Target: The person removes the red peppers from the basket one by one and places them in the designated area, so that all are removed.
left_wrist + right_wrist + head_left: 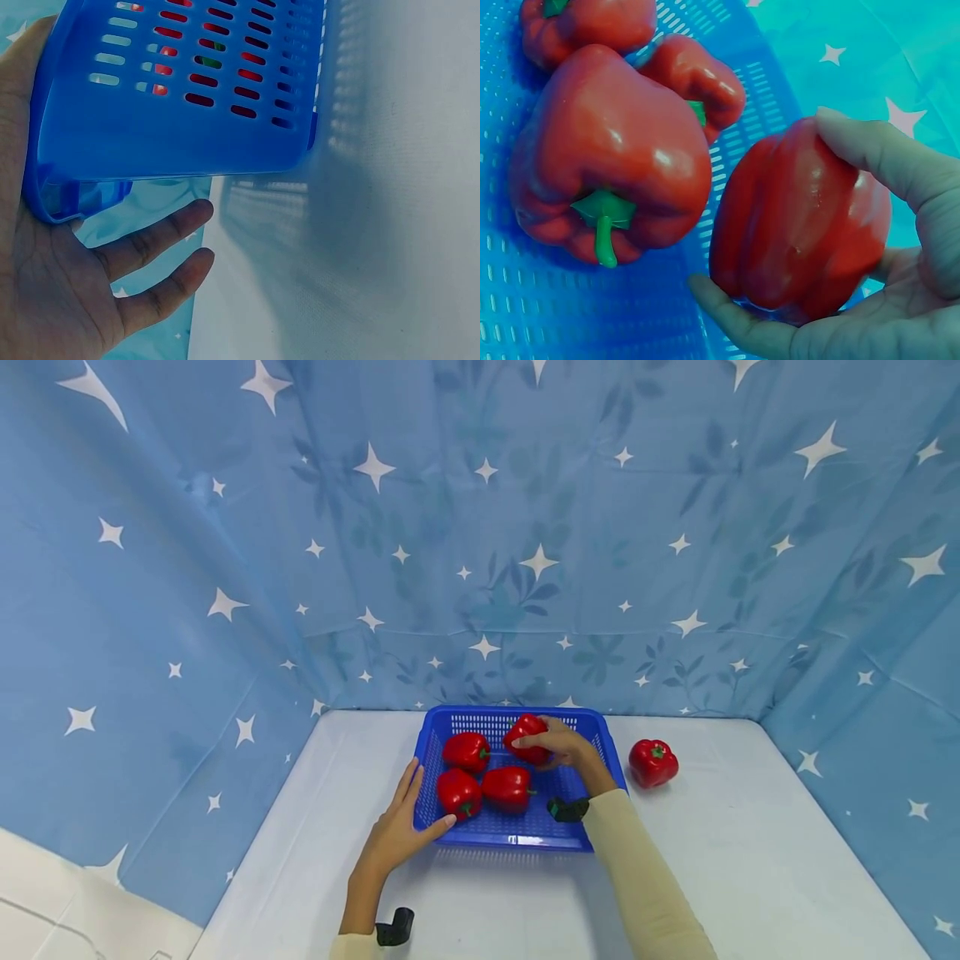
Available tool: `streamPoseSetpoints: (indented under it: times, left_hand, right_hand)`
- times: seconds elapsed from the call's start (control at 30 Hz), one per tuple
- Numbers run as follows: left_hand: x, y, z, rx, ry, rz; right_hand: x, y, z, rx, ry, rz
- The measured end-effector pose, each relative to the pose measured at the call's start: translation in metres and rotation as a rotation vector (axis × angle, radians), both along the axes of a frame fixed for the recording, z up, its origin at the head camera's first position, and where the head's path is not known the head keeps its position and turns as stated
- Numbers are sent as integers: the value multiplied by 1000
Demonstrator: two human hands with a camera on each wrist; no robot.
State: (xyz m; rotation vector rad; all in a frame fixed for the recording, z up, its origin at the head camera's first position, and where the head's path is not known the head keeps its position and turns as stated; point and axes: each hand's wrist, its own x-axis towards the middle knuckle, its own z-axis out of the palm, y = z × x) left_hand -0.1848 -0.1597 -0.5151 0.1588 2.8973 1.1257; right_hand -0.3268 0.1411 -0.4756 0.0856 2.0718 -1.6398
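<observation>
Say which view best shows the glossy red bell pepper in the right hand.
Right wrist view: the glossy red bell pepper is large, its ribs clear. Head: smaller, partly covered by the right hand. Left wrist: red patches show through slots in the blue plastic basket; I cannot tell which peppers.

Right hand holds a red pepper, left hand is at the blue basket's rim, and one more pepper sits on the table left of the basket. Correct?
Not quite: the lone pepper sits on the table to the right of the blue basket, as the head view shows. The right hand and left hand are as you said.
</observation>
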Motion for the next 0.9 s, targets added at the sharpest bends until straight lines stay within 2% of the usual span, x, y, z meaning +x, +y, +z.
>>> streamPoseSetpoints:
  times: [0.3, 0.43, 0.63, 0.9]
  left_hand:
    - [0, 1, 0, 3, 16, -2]
    - [0, 1, -2, 2, 13, 1]
    - [-1, 2, -3, 8, 19, 0]
    - [-2, 0, -2, -3, 9, -3]
  right_hand:
    - [2, 5, 6, -36, 16, -5]
    - [3, 8, 6, -17, 28, 2]
    - [5, 13, 6, 0, 64, -29]
    - [7, 16, 12, -62, 111, -30]
